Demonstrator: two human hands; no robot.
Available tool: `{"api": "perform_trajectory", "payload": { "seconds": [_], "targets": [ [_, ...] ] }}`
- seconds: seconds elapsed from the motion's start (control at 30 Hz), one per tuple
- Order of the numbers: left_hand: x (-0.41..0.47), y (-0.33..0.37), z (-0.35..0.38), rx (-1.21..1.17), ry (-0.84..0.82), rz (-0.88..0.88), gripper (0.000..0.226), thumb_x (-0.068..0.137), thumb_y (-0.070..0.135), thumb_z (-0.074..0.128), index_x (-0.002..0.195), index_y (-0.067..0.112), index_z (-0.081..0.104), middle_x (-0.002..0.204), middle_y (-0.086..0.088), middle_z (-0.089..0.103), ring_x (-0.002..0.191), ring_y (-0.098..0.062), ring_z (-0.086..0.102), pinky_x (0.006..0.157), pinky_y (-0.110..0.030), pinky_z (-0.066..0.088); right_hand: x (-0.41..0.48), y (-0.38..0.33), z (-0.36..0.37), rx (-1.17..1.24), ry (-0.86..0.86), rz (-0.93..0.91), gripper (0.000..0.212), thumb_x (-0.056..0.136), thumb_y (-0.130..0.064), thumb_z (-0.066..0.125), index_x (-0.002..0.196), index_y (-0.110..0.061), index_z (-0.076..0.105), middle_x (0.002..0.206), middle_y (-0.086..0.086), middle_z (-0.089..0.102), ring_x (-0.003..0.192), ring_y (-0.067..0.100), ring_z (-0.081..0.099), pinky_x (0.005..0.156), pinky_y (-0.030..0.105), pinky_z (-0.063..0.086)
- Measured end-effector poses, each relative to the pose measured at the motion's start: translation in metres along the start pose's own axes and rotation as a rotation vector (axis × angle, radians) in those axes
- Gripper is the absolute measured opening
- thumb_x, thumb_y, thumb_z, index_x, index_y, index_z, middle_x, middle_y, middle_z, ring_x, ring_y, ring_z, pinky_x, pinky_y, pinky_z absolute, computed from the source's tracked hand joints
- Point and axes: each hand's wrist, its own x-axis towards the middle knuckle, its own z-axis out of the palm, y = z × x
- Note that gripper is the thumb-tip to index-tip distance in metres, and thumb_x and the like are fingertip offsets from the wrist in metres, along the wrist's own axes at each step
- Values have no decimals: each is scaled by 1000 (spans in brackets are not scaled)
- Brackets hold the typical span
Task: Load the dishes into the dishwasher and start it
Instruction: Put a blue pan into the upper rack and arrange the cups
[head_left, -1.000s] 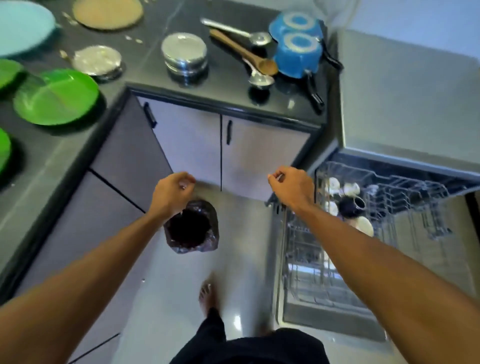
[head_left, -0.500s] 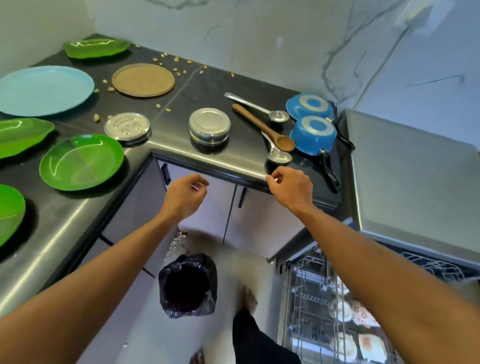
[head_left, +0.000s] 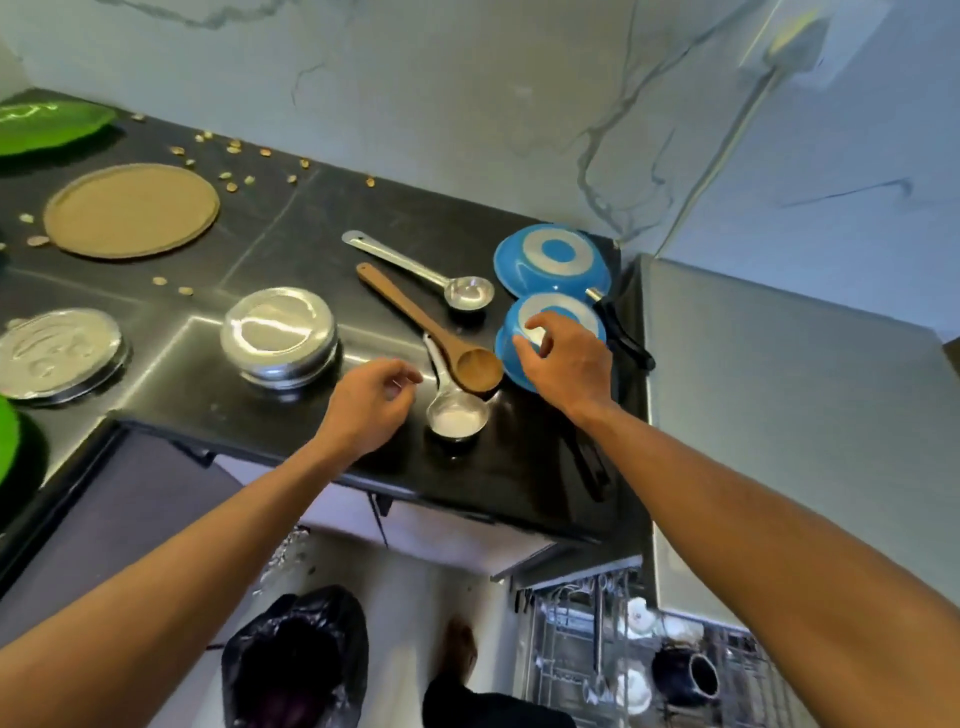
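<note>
On the black counter (head_left: 291, 244) lie two upturned blue pans, the far one (head_left: 550, 257) and the near one (head_left: 563, 314), along with a wooden spoon (head_left: 410, 312), a long steel ladle (head_left: 415, 265) and a short steel ladle (head_left: 457, 418). My right hand (head_left: 569, 361) hovers over the near blue pan with its fingers spread and curved, holding nothing. My left hand (head_left: 366, 408) hangs loosely curled just left of the short ladle, also with nothing in it. The dishwasher rack (head_left: 566, 649) at lower right holds white cups (head_left: 636, 616) and a dark mug (head_left: 685, 675).
A lidded steel container (head_left: 278, 335), a steel plate (head_left: 57, 353), a brown plate (head_left: 130, 210) and green plates (head_left: 47, 124) lie to the left, with seeds scattered about. The grey dishwasher top (head_left: 779, 415) adjoins the counter on the right. A black-lined bin (head_left: 296, 654) stands on the floor.
My view has risen from the floor and the dishwasher to the counter. Both hands moved up and forward: the right over the near blue pan, the left beside the short ladle.
</note>
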Motion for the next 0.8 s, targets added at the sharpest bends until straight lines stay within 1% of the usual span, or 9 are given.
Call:
{"api": "perform_trajectory", "payload": {
  "seconds": [0.07,0.17,0.27,0.4,0.47,0.53,0.6,0.7,0.8],
  "targets": [
    [19,12,14,-8,-10,3,15,86,12,65,96,19,73,88,4,70,80,-14,63,80,-32,51,15,11,-3,4,15,-23,30,88,-52,64,109,-31,67,90,-7,68,89,19,65,76,33,49],
    [49,30,36,-36,-30,36,15,85,12,67,95,21,73,88,8,70,80,-9,63,79,-31,51,34,32,-10,41,24,-6,32,86,-53,65,107,-30,66,85,-12,59,81,16,62,76,37,53],
    [66,38,53,-37,-46,78,16,83,11,67,94,21,72,89,7,70,82,-11,64,80,-34,53,35,50,-14,69,34,53,42,82,-60,67,112,-31,63,87,-12,56,79,12,60,74,39,56],
    [67,38,58,45,6,151,16,82,10,67,94,18,73,92,4,66,91,-18,59,82,-28,43,9,62,-12,116,35,162,67,73,-73,66,126,-35,49,111,-6,52,100,17,60,78,42,57],
    [55,34,58,48,90,159,12,83,12,69,94,16,73,95,4,63,94,-14,55,86,-18,36,-11,64,-9,215,37,280,79,68,-77,68,131,-36,43,120,-5,52,109,19,59,84,43,56],
    [38,27,54,39,207,104,12,86,19,71,97,15,72,99,2,64,98,-13,53,88,-10,31,-30,63,-3,275,15,354,94,64,-81,69,140,-37,35,131,-4,51,118,19,57,89,44,55],
    [20,13,51,45,276,-7,22,88,31,69,103,16,68,105,-4,64,101,-19,55,90,-17,33,-45,61,3,268,-4,367,111,61,-82,70,150,-38,22,135,-3,50,122,20,56,92,43,54],
    [-6,-12,43,136,301,-160,34,89,44,62,110,17,66,111,-6,63,104,-24,57,93,-38,41,-57,59,11,150,-33,323,124,64,-80,71,157,-35,4,134,1,50,121,24,55,91,43,53],
    [-19,-22,37,251,266,-138,37,91,45,59,110,15,66,113,-7,64,105,-26,57,91,-42,43,-56,58,15,102,-51,345,123,69,-78,68,158,-30,-1,139,4,50,124,28,54,94,47,51]
  ]
}}
